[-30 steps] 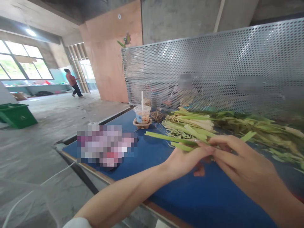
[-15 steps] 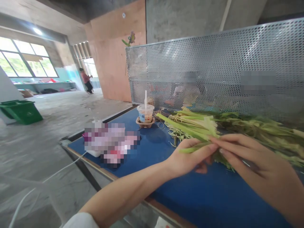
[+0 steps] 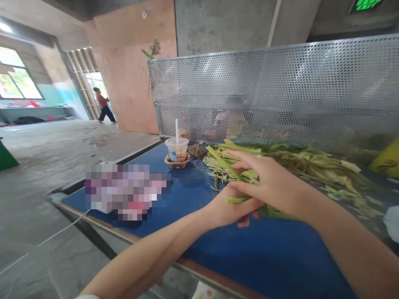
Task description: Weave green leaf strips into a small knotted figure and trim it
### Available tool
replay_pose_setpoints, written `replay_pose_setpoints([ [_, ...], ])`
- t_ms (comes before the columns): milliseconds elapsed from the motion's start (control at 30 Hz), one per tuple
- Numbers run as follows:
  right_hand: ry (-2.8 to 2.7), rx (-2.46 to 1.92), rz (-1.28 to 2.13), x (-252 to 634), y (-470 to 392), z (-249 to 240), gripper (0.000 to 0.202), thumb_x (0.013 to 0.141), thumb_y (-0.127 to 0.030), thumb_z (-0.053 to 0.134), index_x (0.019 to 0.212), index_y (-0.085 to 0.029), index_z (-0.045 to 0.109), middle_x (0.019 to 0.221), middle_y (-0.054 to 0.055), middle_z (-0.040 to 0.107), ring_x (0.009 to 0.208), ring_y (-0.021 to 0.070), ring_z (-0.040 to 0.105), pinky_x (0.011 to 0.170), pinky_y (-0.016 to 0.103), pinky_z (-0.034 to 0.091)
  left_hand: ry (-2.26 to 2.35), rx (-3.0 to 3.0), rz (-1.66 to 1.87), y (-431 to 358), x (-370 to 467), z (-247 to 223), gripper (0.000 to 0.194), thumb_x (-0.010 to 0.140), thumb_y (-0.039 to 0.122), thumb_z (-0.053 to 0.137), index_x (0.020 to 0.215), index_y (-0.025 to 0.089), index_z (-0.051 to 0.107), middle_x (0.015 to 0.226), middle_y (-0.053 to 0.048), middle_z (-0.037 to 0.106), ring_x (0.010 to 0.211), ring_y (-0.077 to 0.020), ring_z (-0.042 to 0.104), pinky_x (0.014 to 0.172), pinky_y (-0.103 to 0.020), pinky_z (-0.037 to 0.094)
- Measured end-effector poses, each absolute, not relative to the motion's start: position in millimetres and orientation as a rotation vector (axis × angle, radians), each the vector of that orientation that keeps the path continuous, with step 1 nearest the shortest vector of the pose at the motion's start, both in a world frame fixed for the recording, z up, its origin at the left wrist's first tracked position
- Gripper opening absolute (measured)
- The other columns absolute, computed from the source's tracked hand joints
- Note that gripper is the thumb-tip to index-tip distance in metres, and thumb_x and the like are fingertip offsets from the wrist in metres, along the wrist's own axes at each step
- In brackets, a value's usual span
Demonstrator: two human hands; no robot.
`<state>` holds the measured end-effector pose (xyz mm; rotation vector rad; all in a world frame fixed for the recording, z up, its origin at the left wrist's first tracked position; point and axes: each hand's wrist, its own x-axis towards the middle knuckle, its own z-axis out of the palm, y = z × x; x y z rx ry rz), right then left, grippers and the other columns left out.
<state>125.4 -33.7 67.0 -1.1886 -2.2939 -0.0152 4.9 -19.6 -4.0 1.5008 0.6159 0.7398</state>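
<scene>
My left hand (image 3: 232, 207) is closed around green plant stalks (image 3: 222, 161), perhaps leaf stems, above the blue table. A short cut end pokes out over its fingers, and a long stalk slants up to the left. My right hand (image 3: 268, 176) lies across the left one, its fingers stretched and apart beside the long stalk, its thumb near my left thumb. Whether those fingers touch the stalk is hard to tell. Behind both hands rests a pile of pale green stalks (image 3: 249, 146); wilted leaves (image 3: 324, 168) spread to the right. Some green leaf hangs below my hands.
A lidded cup (image 3: 177, 148) with a straw stands in a cardboard holder (image 3: 177, 162) beside a brown twine coil (image 3: 198, 151). A blurred-out pinkish item (image 3: 127, 191) lies at the left on the table (image 3: 193, 199). A perforated metal screen (image 3: 264, 91) runs behind. A person (image 3: 102, 106) walks far off.
My right hand has gone from a pinch at the stalks to stretched fingers further left, over my left hand. The left hand keeps its hold. The view has turned slightly right.
</scene>
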Motion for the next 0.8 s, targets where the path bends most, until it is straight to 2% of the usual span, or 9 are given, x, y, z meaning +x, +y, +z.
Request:
replay_pose_setpoints([
  [67,-2.264,-1.133,0.198,122,-34,71,0.052,0.08,-0.022,0.053,0.131,-0.026,0.044,0.092,0.001,0.07,0.083,0.0167,0.066,0.072,0.03,0.052,0.613,1.495,0.706,-20,3,-1,0.022,0.078,0.033,0.058,0.069,0.013,0.053,0.052,0.006,0.052,0.03,-0.0019,0.043,0.03,-0.015,0.032],
  [133,-2.203,-1.023,0.19,126,-37,73,0.046,0.084,-0.018,0.048,0.129,-0.029,0.046,0.094,0.0,0.069,0.08,0.0136,0.066,0.067,0.025,0.052,0.605,1.489,0.668,-22,1,3,0.022,0.079,0.031,0.057,0.07,0.011,0.057,0.053,0.006,0.052,0.031,-0.002,0.044,0.031,-0.015,0.033],
  [233,-2.172,-0.887,-0.106,139,-43,71,0.041,0.087,-0.015,0.041,0.122,-0.033,0.052,0.109,0.0,0.065,0.093,0.0158,0.063,0.073,0.03,0.05,0.573,1.478,0.602,-23,-3,8,0.02,0.081,0.028,0.055,0.081,0.009,0.064,0.053,0.005,0.051,0.032,-0.002,0.043,0.032,-0.015,0.033],
  [333,-2.235,-0.804,-0.368,157,-47,66,0.045,0.088,-0.009,0.034,0.112,-0.037,0.059,0.111,-0.002,0.064,0.099,0.0184,0.059,0.082,0.04,0.043,0.535,1.515,0.575,-24,-5,10,0.022,0.082,0.027,0.054,0.086,0.009,0.066,0.056,0.005,0.052,0.033,-0.0019,0.044,0.032,-0.015,0.035],
  [433,-2.292,-0.775,-0.397,174,-50,58,0.047,0.087,-0.006,0.032,0.104,-0.037,0.063,0.106,-0.002,0.066,0.091,0.0187,0.06,0.081,0.042,0.039,0.547,1.531,0.575,-24,-5,10,0.021,0.082,0.026,0.054,0.081,0.009,0.065,0.057,0.004,0.052,0.032,-0.0021,0.044,0.032,-0.016,0.035],
  [533,-2.338,-0.738,-0.399,187,-52,51,0.042,0.084,-0.006,0.037,0.102,-0.034,0.063,0.103,0.0,0.065,0.092,0.0199,0.06,0.081,0.042,0.039,0.576,1.501,0.56,-23,-4,9,0.021,0.082,0.026,0.053,0.072,0.009,0.061,0.055,0.005,0.051,0.03,-0.0027,0.043,0.031,-0.017,0.034],
  [667,-2.399,-0.711,-0.521,195,-54,44,0.027,0.081,-0.013,0.049,0.099,-0.029,0.063,0.098,0.003,0.066,0.095,0.0212,0.057,0.084,0.042,0.039,0.6,1.482,0.585,-22,-4,10,0.022,0.081,0.028,0.054,0.067,0.01,0.055,0.055,0.005,0.051,0.031,-0.0027,0.043,0.033,-0.017,0.034],
  [800,-2.419,-0.716,-0.549,196,-58,38,0.021,0.085,-0.018,0.051,0.097,-0.03,0.063,0.092,0.0,0.068,0.096,0.0195,0.056,0.088,0.04,0.039,0.662,1.498,0.595,-20,-5,13,0.025,0.083,0.025,0.05,0.062,0.011,0.051,0.056,0.005,0.052,0.031,-0.0019,0.044,0.033,-0.016,0.033],
])
